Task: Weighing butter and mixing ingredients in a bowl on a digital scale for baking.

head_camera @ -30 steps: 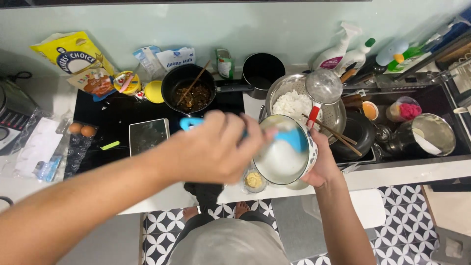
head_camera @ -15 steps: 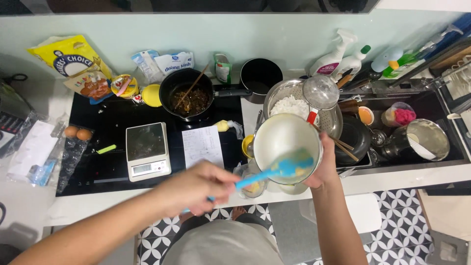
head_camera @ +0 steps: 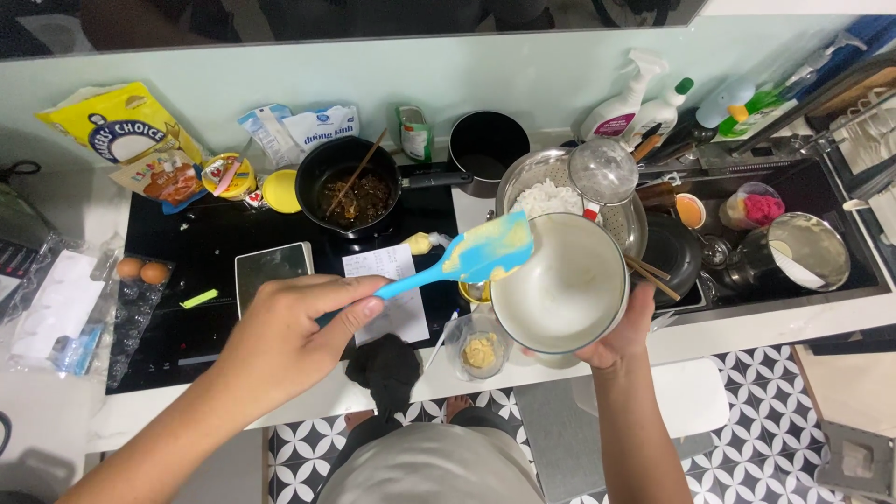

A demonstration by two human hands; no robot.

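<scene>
My left hand (head_camera: 289,336) grips the handle of a blue silicone spatula (head_camera: 471,257), whose blade carries pale yellow batter and rests at the left rim of a white bowl (head_camera: 560,285). My right hand (head_camera: 611,341) holds that bowl from below, tilted toward me, its inside smeared and nearly bare. Just under the bowl and spatula stands a small glass cup (head_camera: 481,350) with yellowish paste. A metal bowl of white flour (head_camera: 551,191) with a mesh sieve (head_camera: 604,171) sits right behind the white bowl.
A black pan with dark contents and chopsticks (head_camera: 350,191) sits on the black cooktop (head_camera: 205,280), beside a kitchen scale (head_camera: 271,271) and a paper note (head_camera: 387,289). Eggs (head_camera: 142,271), packets and a yellow flour bag (head_camera: 117,131) lie left. A sink with dishes (head_camera: 775,247) is right.
My left hand swept from over the bowl to the left and lower, drawing the spatula back until its blade came up to the bowl's left rim. The bowl stays tilted in my right hand.
</scene>
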